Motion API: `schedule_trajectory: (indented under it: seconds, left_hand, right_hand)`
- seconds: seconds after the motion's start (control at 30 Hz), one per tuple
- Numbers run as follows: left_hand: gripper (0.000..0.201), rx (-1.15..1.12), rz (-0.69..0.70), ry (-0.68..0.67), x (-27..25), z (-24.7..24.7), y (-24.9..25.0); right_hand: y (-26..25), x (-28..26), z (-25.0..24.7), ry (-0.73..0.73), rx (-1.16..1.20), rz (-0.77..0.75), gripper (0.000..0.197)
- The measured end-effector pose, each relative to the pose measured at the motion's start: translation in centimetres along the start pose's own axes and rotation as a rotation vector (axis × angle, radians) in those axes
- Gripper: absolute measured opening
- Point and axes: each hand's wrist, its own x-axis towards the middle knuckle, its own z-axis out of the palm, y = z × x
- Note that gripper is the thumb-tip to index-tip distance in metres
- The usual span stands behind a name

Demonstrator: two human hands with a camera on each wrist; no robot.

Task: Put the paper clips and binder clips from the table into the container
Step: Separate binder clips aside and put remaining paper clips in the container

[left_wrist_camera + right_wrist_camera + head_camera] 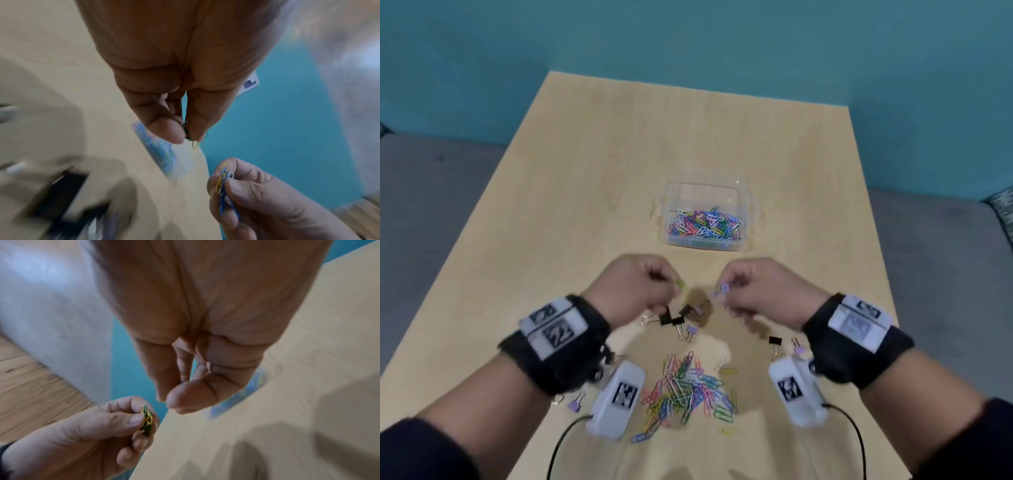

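Observation:
A clear plastic container [753, 209] stands mid-table with many coloured paper clips inside. Both hands hover just in front of it, above the table. My left hand [640, 291] pinches green and yellow paper clips [191, 138] between thumb and fingers. My right hand [753, 291] pinches blue, white and yellow paper clips [223, 181]; in the right wrist view they are hidden behind its fingers. A heap of coloured paper clips [688, 387] lies on the table between my wrists. Black and lilac binder clips [678, 322] lie under the hands, with more [775, 341] by the right wrist.
The wooden table [619, 171] stretches bare behind the container, up to a teal wall. A lilac binder clip [574, 404] lies under the left forearm. Grey floor shows off both side edges. Cables trail from the wrist cameras toward the front edge.

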Motion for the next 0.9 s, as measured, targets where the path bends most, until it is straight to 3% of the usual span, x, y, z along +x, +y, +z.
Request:
schedule_trajectory:
  seconds: [0.17, 0.3, 0.37, 0.47, 0.6, 0.73, 0.8, 0.9]
  left_hand:
    - [0.005, 0.086, 0.077, 0.205, 8.4, -0.2, 3.7]
    - [0.011, 0.206, 0.072, 0.197, 10.8, 0.5, 4.5]
    - [0.029, 0.318, 0.079, 0.221, 10.4, 0.1, 3.7]
    - [0.034, 0.546, 0.120, 0.250, 6.9, -0.6, 1.7]
    - [0.042, 0.641, 0.095, 0.114, -1.6, 0.8, -3.4]
    - [0.081, 0.778, 0.041, -0.022, -9.2, 4.2, -9.3]
    - [0.092, 0.844, 0.051, -0.057, -10.8, 5.7, -10.9]
    - [0.096, 0.942, 0.140, -0.038, -11.0, 7.2, -12.0]
  right_hand:
    - [-2.5, 7.2, -4.2, 0.307, 0.012, -0.026, 0.020]
    - [-3.7, 9.8, -4.8, 0.342, -0.158, 0.018, 0.013]
    - [-3.6, 9.3, -4.9, 0.362, -0.405, 0.042, 0.034]
    - [-2.1, 5.5, -3.6, 0.386, -0.630, -0.014, 0.045]
    - [3.4, -1.1, 1.6, 0.151, -0.740, -0.010, 0.050]
    - [9.5, -7.0, 7.8, 0.012, -0.887, -0.052, 0.078]
    - [11.4, -8.3, 10.0, 0.021, -0.959, -0.075, 0.091]
    - [12.2, -8.4, 11.8, 0.133, -1.013, -0.088, 0.096]
